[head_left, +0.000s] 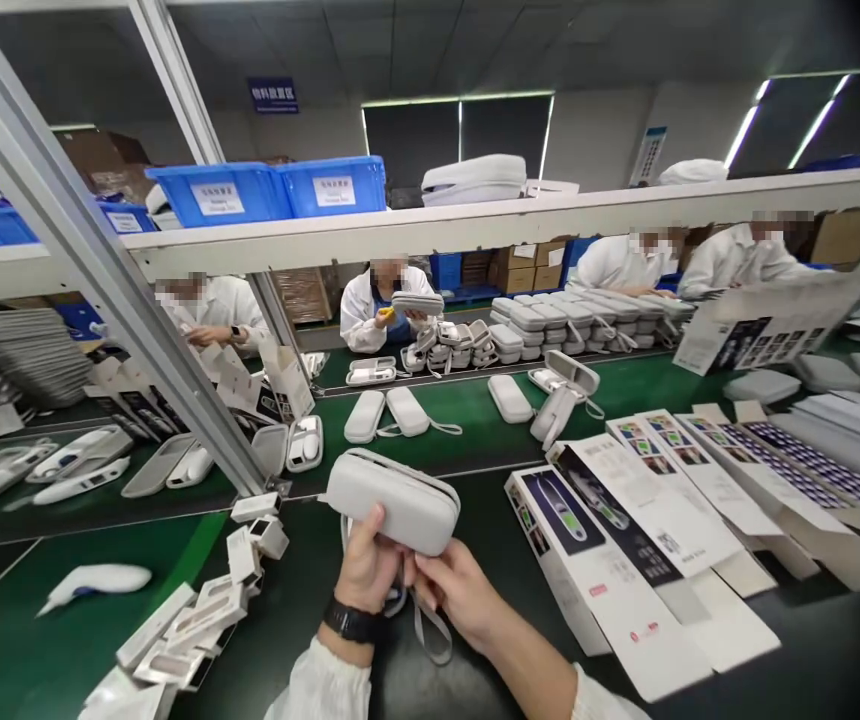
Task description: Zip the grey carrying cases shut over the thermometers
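Note:
A pale grey zip case (392, 500) is held up over the dark green bench, tilted, with a seam line along its far upper edge. My left hand (370, 565), with a black watch at the wrist, grips it from below, thumb on its face. My right hand (456, 595) pinches at the case's near lower edge; whether it has the zip pull or the edge itself is hidden by the fingers. A grey wrist strap (432, 630) hangs beneath the hands.
Flattened printed cartons (610, 560) lie at the right. Small white boxes (201, 615) and a white thermometer-like device (96, 583) are at the left. Beyond, more cases (365, 415) rest on the green belt (467, 435). A metal post (197, 390) stands at the left; several co-workers sit opposite.

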Tool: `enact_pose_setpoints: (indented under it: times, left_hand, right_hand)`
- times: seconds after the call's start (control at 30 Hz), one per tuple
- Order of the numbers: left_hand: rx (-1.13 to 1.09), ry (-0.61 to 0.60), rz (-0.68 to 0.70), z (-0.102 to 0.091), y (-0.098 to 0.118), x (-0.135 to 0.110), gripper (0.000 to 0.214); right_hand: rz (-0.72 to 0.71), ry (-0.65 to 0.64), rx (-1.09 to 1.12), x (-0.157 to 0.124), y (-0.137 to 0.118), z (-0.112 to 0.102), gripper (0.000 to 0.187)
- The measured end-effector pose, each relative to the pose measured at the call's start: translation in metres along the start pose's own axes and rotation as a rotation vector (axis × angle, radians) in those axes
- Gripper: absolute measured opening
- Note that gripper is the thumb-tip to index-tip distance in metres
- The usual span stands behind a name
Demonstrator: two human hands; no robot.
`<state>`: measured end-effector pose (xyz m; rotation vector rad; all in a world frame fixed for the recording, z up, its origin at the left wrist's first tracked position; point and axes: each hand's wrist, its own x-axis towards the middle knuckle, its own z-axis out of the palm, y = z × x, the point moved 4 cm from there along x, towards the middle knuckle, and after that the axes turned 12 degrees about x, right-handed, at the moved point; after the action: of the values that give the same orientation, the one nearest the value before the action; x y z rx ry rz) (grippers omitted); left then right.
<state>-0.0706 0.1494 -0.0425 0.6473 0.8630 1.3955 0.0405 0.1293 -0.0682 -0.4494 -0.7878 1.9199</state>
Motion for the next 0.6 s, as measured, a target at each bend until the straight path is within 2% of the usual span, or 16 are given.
enact_pose_setpoints:
  times: [0.1,0.17,0.33,0.47,0.6]
  left_hand:
    - [0.046,-0.005,-0.001,0.003,0.002,-0.005,0.057]
    - [0.025,0.059,0.057,0.0,0.008,-0.006,0.055]
    - [0.046,0.211,0.239,-0.017,0.025,-0.003,0.066]
    - [0.235,0.218,0.297,-0.028,0.03,-0.001,0.068]
    - [0.547,0.153,0.31,-0.035,0.036,-0.002,0.054]
  right_hand:
    - [0.018,-0.013,0.076,-0.003,0.001,0.002,0.037]
    - [0.037,-0.021,0.134,-0.005,0.001,0.003,0.036]
    - [0.125,-0.078,0.426,-0.007,-0.011,0.008,0.035]
    - [0.177,-0.056,0.527,-0.004,-0.033,-0.004,0.039]
    - [0.25,-0.028,0.513,-0.003,-0.049,-0.022,0.039]
